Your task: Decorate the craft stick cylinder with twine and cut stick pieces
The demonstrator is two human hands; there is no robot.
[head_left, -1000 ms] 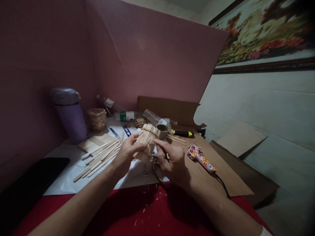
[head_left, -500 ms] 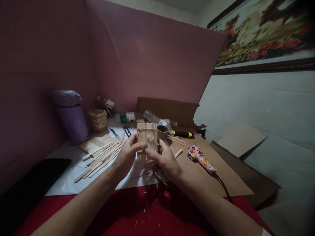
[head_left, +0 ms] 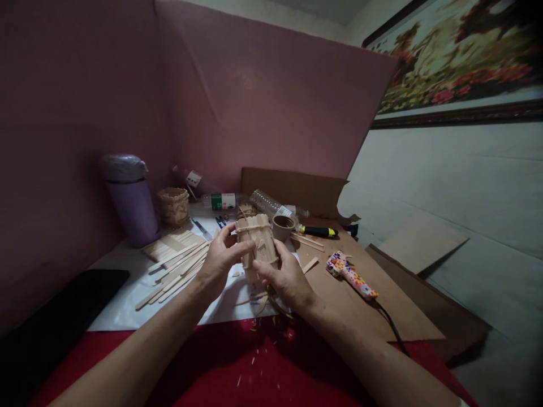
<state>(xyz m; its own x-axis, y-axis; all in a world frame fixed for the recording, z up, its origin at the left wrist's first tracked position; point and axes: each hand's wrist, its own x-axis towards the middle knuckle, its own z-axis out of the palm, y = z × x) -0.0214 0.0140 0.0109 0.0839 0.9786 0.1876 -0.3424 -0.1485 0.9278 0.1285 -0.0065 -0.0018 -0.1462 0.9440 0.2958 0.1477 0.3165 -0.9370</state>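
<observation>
Between both hands is a small cup-shaped holder made of upright wooden craft sticks (head_left: 258, 243), with a twine band around its upper part and a small pale wooden piece on its front. My left hand (head_left: 224, 257) grips its left side, thumb across the front. My right hand (head_left: 284, 274) holds the lower right side, thumb on the front near the bottom edge. The holder tilts slightly and is raised over the white sheet. Its far side and inside are hidden. Thin wood shavings (head_left: 263, 305) lie beneath it.
Loose craft sticks (head_left: 182, 274) lie at left, near a purple tumbler (head_left: 133, 209) and a woven-looking pot (head_left: 173, 206). Behind are a grey cup (head_left: 283, 228), plastic bottles (head_left: 271, 202) and a utility knife (head_left: 318, 231). A flower-patterned glue gun (head_left: 351, 277) rests on cardboard at right.
The stick holder has tilted, its top leaning left and its base swinging right. Both hands still hold it. The whole view has shifted slightly.
</observation>
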